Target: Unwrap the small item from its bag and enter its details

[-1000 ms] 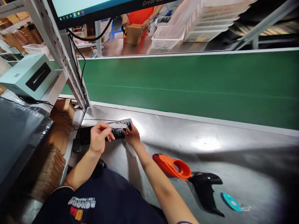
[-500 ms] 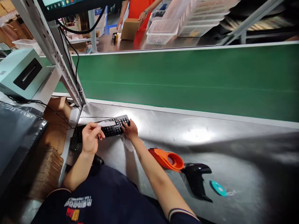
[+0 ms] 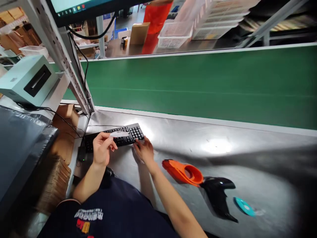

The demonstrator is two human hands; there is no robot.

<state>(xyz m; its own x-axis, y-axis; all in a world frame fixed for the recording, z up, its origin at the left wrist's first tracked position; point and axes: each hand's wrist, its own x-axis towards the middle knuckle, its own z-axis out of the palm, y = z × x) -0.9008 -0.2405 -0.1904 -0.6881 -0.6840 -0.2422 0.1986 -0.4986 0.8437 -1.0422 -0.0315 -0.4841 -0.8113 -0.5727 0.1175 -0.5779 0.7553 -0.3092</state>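
My left hand [image 3: 102,150] is closed in a pinch on a small white paper slip [image 3: 118,134], held over the black keyboard [image 3: 114,137]. My right hand [image 3: 145,151] lies just in front of the keyboard's right end on the steel table, fingers spread and flat, holding nothing. A crumpled bit of clear plastic seems to lie under that hand.
An orange tape dispenser [image 3: 183,172], a black barcode scanner [image 3: 218,196] and a teal disc [image 3: 244,206] lie to the right on the steel table [image 3: 223,158]. Behind runs a green conveyor belt [image 3: 198,86]. A label printer [image 3: 28,79] and monitor [image 3: 81,8] stand left. A person in orange [image 3: 155,24] works beyond.
My right hand has pulled back off the keyboard's keys toward me and now rests on the table. The left hand keeps the slip, nearly still.
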